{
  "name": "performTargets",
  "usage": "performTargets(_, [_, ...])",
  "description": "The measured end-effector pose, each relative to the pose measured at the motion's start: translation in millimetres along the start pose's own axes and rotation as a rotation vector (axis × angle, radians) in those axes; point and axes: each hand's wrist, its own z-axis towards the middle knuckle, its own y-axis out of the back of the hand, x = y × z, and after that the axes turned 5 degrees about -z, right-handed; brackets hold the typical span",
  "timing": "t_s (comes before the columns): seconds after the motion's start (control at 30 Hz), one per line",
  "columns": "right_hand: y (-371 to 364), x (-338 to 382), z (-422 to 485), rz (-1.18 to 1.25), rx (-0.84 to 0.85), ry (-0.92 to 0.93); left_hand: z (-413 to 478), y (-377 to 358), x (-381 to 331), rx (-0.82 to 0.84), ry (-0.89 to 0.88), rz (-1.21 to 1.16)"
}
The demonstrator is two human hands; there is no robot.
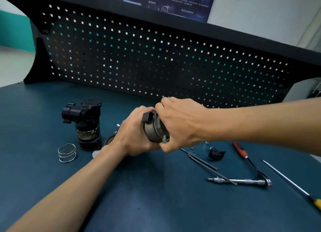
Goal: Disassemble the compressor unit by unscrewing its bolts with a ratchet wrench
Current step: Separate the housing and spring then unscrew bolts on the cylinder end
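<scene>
A grey metal compressor part with a black plug on top is held above the bench between both hands. My left hand grips its left end from below. My right hand wraps its fingers over the right end, thumb underneath. The ratchet wrench, red handle and long socket extension, lies on the bench at the right, untouched. A black compressor body stands upright at the left.
A wire spring lies left of the black body. Long thin bolts, a small black fitting and a yellow-handled screwdriver lie at the right on the blue bench top. A black pegboard closes the back.
</scene>
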Motion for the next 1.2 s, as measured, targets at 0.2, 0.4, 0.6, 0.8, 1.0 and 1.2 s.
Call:
performTargets(0.2, [20, -11, 19, 0.02, 0.087, 0.119, 4, 2, -1, -0.078, -0.009, -0.068])
performTargets(0.4, [17, -16, 22, 0.061, 0.064, 0.11, 6, 5, -2, -0.09, -0.024, -0.061])
performTargets(0.6, [0, -5, 3, 0.012, -0.037, 0.005, 3, 0, -4, 0.0, 0.008, 0.022])
performTargets(0.8, [-5, -2, -8, 0.051, -0.031, -0.02, 1, -5, -9, 0.018, 0.012, 0.105])
performTargets(1.0, [9, -11, 1, 0.075, 0.039, 0.027, 3, -4, -3, -0.023, -0.03, 0.075])
performTargets(1.2, [18, -30, -30, 0.008, -0.079, -0.167, 8, -1, 4, -0.088, -0.043, 0.099])
